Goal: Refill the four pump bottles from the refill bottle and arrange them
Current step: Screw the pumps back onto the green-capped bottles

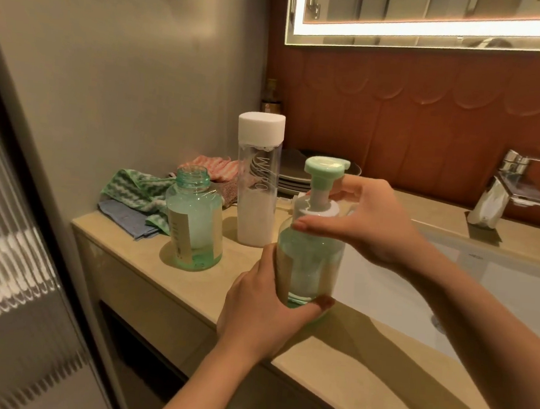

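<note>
The left hand (265, 306) wraps round the lower body of a green pump bottle (309, 261), holding it upright near the front edge of the counter (330, 352). The right hand (369, 220) pinches the white collar (319, 210) under the pump head, probably screwing it on. This bottle looks filled. Left of it a second bottle (194, 226) stands open without a pump. The capped refill bottle (257, 183) stands behind. Only two of the four bottles show, and arranging is still to do.

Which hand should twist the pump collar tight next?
Right. The right hand pinches the white collar at the neck, while the left hand grips the pump bottle by its body, steadying it.
</note>
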A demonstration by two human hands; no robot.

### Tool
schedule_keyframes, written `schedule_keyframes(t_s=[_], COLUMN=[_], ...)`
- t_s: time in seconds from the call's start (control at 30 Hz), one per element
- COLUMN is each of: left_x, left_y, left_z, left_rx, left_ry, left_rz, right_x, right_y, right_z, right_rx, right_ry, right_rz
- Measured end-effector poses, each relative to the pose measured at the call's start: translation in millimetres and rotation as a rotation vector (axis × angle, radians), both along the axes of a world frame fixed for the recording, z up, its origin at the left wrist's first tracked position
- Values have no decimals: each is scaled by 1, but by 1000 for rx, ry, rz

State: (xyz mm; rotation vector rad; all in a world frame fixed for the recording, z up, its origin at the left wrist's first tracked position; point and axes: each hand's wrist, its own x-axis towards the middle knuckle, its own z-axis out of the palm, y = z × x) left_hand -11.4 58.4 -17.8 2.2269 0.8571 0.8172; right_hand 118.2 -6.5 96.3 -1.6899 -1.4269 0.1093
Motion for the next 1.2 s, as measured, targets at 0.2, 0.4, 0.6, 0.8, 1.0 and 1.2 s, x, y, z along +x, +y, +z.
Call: schedule_keyframes(t_s=[0.2,0.4,0.6,0.8,1.0,1.2], left_x=[0,1,0,1,3,-2], left_y=[0,1,0,0,1,2], left_z=[0,1,-1,-5,-6,-4], left_rx=[-6,-10,36,56,53,-2], left_ry=[-5,-19,-36,-132,-139,-387], left_rz=[3,-4,29,154,201,201], right_x=[-10,-9,-6,-20,-27,-35], right_y=[12,10,8,21,32,61], right_z=[-8,-7,-10,-18,-19,-22], right_rx=[11,-114,-124,21,43,42], right_ry=[-61,176,270,234,196,114], right_rz=[-136,148,282,170,88,-57])
